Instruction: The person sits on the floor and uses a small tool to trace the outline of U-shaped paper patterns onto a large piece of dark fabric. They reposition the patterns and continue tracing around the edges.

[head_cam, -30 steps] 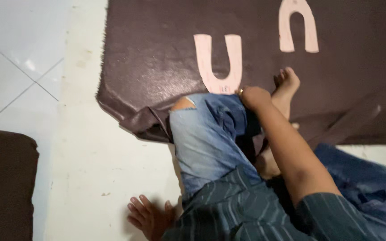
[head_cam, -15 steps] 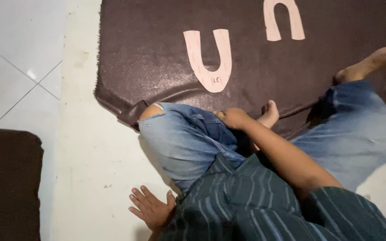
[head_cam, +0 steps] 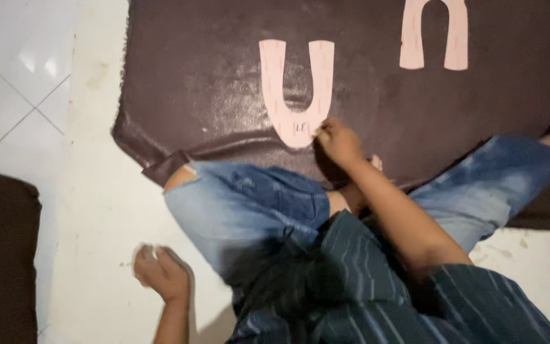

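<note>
Where half a second ago the right hand rested at the knee, it has now reached forward onto the pink U-shaped template (head_cam: 297, 89), so the handling has moved from settling the body to working on the pattern piece itself. The template lies flat on the dark brown leather sheet (head_cam: 211, 83), near the sheet's near edge and left of its middle; its long axis runs from near edge to far edge, the closed curve toward the person and the two open arms pointing away. The right hand (head_cam: 337, 141) touches the curve's right side with fingers bunched as if pinching something small; what it holds I cannot tell. A second pink template (head_cam: 434, 35) lies by the far edge, arms toward the person. The left hand (head_cam: 160, 274), earlier spread flat on the white floor (head_cam: 97, 210), is now curled into a loose fist there.
</note>
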A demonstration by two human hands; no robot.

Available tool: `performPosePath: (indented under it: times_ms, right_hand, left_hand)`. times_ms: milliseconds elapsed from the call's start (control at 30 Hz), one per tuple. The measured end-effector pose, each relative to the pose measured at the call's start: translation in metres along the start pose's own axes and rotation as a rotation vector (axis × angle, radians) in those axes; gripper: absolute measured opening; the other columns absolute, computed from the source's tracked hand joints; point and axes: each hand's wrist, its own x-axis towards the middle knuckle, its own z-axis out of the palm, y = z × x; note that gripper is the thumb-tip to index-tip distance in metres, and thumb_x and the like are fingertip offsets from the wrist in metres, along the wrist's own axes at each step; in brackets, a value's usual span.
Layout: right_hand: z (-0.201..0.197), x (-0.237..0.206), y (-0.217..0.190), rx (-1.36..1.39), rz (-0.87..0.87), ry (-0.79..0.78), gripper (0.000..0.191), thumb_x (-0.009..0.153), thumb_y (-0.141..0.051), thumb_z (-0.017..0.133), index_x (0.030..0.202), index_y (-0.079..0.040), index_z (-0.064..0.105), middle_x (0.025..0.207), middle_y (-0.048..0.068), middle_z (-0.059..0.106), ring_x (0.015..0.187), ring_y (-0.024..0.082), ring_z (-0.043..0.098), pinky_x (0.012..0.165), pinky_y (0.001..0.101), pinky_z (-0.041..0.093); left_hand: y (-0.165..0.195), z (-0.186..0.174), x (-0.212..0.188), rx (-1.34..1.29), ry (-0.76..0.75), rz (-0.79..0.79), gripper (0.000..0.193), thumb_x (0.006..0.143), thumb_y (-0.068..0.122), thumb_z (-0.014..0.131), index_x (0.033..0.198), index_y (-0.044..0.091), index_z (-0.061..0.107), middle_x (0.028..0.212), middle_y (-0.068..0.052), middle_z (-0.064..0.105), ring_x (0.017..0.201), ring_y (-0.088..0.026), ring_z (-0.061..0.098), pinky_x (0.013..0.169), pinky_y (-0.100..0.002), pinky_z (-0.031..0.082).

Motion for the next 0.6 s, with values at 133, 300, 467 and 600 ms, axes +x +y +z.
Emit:
performPosePath:
  times_ms: [133,300,467,600]
  right_hand:
    - [-0.022,0.021,0.027,-0.029,-0.002,0.087,0.054,0.090,-0.034,0.078,0.130,-0.002,0.059,0.118,0.020,0.066,0.100,0.035,0.069,0.084,0.0453,0.055]
    - [-0.028,0.015,0.031,-0.025,0.026,0.022,0.066,0.088,-0.034,0.081,0.140,-0.004,0.054,0.116,0.018,0.062,0.105,0.033,0.066,0.087,0.0453,0.053]
    - [-0.021,-0.002,0.022,-0.076,-0.008,-0.052,0.058,0.093,-0.029,0.074,0.142,-0.004,0.055,0.110,0.018,0.060,0.099,0.034,0.065,0.081,0.0448,0.053]
    - [0.030,-0.028,-0.006,0.083,-0.166,-0.094,0.034,0.096,-0.027,0.067,0.126,-0.010,0.063,0.102,0.011,0.064,0.091,0.030,0.065,0.073,0.0399,0.054]
  left_hand:
    - [0.114,0.041,0.101,-0.553,-0.131,0.162,0.036,0.107,0.014,0.051,0.138,-0.005,0.052,0.138,-0.020,0.056,0.130,-0.031,0.056,0.116,-0.042,0.043]
    - [0.269,0.184,0.169,-0.153,-0.434,0.441,0.059,0.097,0.037,0.065,0.145,0.005,0.053,0.151,-0.019,0.051,0.144,-0.042,0.041,0.120,-0.056,0.031]
    - [0.278,0.266,0.181,0.079,-0.591,0.403,0.073,0.097,0.044,0.062,0.154,0.005,0.040,0.164,-0.024,0.023,0.153,-0.046,0.005,0.113,-0.075,-0.005]
    - [0.248,0.274,0.195,0.057,-0.578,0.413,0.069,0.100,0.042,0.062,0.157,0.009,0.043,0.167,-0.019,0.024,0.157,-0.045,0.002,0.120,-0.074,-0.006]
